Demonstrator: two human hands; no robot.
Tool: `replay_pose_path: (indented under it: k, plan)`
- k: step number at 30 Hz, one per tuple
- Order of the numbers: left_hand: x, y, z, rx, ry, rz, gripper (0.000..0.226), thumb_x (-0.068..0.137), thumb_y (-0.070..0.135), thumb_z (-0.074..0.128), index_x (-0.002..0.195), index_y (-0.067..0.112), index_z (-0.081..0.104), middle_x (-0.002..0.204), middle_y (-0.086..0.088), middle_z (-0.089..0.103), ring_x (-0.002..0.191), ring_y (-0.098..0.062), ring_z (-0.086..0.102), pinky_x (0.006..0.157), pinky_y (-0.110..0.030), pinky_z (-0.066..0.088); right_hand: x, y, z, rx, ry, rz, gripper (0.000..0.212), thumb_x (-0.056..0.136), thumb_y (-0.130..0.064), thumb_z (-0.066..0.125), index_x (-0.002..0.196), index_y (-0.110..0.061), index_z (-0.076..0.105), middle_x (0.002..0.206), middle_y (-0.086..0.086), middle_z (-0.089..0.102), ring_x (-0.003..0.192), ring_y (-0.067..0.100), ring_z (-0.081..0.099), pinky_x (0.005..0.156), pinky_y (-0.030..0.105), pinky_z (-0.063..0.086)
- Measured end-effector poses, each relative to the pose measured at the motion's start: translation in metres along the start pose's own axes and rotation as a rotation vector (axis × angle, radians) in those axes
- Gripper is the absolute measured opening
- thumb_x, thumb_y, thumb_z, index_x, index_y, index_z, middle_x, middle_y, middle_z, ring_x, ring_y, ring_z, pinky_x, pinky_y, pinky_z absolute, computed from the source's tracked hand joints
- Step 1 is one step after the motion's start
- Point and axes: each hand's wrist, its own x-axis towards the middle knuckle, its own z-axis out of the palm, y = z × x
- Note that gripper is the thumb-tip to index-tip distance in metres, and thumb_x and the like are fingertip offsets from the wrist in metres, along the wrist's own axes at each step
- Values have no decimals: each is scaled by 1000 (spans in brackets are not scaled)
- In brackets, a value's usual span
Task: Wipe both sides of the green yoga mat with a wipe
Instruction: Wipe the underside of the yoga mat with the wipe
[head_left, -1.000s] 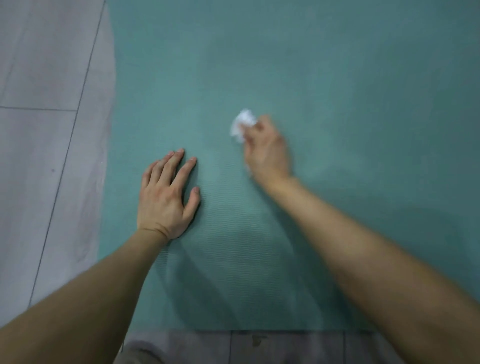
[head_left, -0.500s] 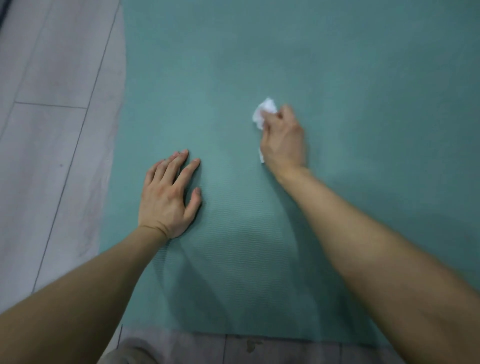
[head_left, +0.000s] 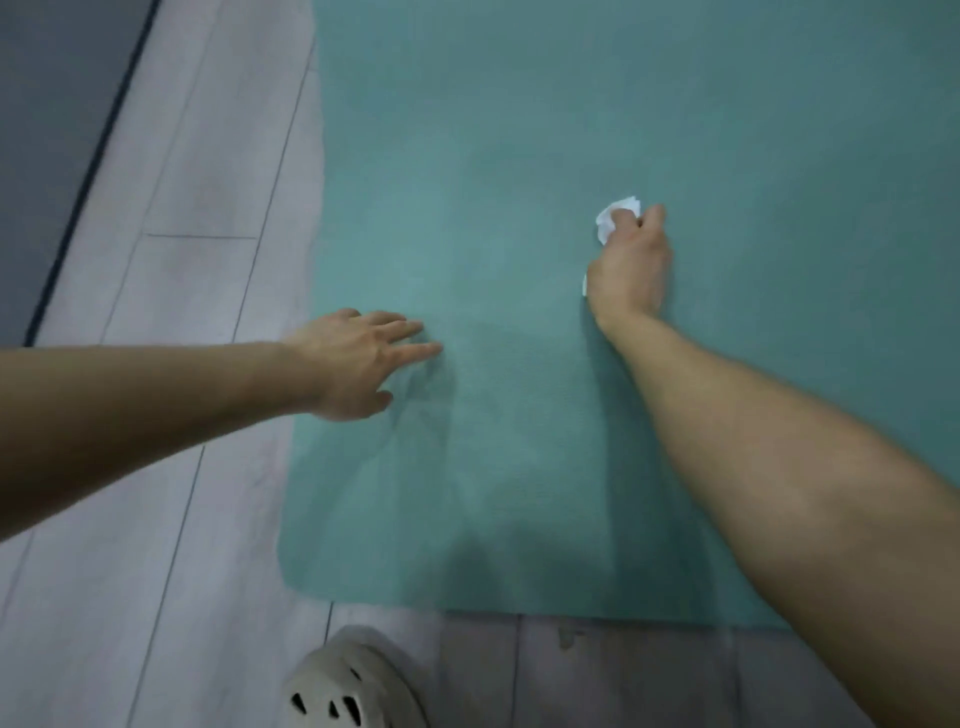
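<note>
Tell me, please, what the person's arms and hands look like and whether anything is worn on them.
Both arms are bare: neither the left forearm nor the right forearm shows a sleeve. The left hand and the right hand are ungloved, with no watch or bracelet at either wrist. Blur could hide a thin ring.

We view from one head camera, facing down and forward, close above the green yoga mat (head_left: 519, 156).
</note>
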Motion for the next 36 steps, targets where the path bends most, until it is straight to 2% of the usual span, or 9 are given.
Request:
replay_pose_path:
  k: [3, 8, 10, 16, 22, 24, 28, 31, 36]
  plan:
    - [-24, 2, -4, -20, 79, 15, 80, 100, 56, 51, 167, 37, 12, 173, -1, 22, 155, -23, 29, 119, -42, 38, -65, -69, 20, 56, -183, -176, 45, 93, -3, 55, 135, -17, 61, 132, 14, 49, 103, 41, 62, 86, 47, 50]
    - [-21, 15, 18, -278, 208, -200, 74, 96, 54, 58, 161, 36, 26, 167, -7, 31, 148, -32, 38, 110, -51, 45, -102, -77, 29, 102, -465, -959, 34, 103, -27, 49, 127, -13, 68, 109, 15, 55, 82, 39, 63, 71, 49, 56]
    - [-20, 14, 29, -324, 205, -249, 78, 94, 57, 61, 161, 29, 31, 167, -7, 31, 149, -31, 37, 113, -51, 43, -43, -57, 21, 26, -346, -912, 35, 103, -29, 49, 126, -15, 72, 107, 19, 57, 81, 39, 64, 71, 44, 52]
    - [-32, 23, 50, -463, 192, -323, 93, 81, 60, 79, 159, 30, 38, 169, -4, 29, 149, -31, 37, 116, -44, 43, 17, -33, 14, 21, 24, -30, 37, 92, -12, 51, 124, -14, 70, 123, 15, 58, 105, 42, 63, 90, 41, 46]
    - [-25, 25, 37, -481, 214, -375, 89, 71, 56, 86, 148, 31, 46, 158, 0, 39, 139, -30, 45, 104, -48, 52, -84, -94, 57, 157, -382, -1034, 39, 91, -8, 54, 124, -13, 74, 98, 17, 57, 74, 35, 59, 64, 39, 48]
    - [-28, 25, 43, -505, 225, -381, 94, 76, 57, 84, 156, 35, 40, 166, 1, 32, 147, -28, 39, 110, -47, 49, -36, -76, 40, 86, -304, -1026, 37, 95, -11, 55, 125, -16, 76, 96, 19, 55, 72, 37, 59, 65, 40, 48]
    - [-30, 21, 47, -510, 211, -360, 104, 76, 61, 83, 163, 41, 29, 173, 8, 20, 154, -21, 30, 111, -45, 47, 54, -4, 2, -14, -36, -328, 38, 99, -24, 50, 127, -20, 76, 107, 17, 56, 93, 41, 62, 83, 40, 46]
    - [-31, 21, 45, -516, 209, -364, 111, 72, 64, 85, 164, 44, 25, 174, 12, 15, 155, -18, 27, 111, -43, 46, 28, -21, 8, 30, 2, -141, 38, 93, -18, 50, 122, -16, 74, 113, 14, 57, 98, 40, 63, 87, 39, 49]
    - [-31, 24, 47, -491, 256, -356, 108, 74, 62, 85, 164, 40, 29, 173, 11, 19, 155, -18, 29, 114, -39, 42, -85, -103, 60, 158, -450, -965, 36, 91, -12, 61, 123, -20, 74, 101, 9, 56, 81, 32, 60, 70, 36, 45]
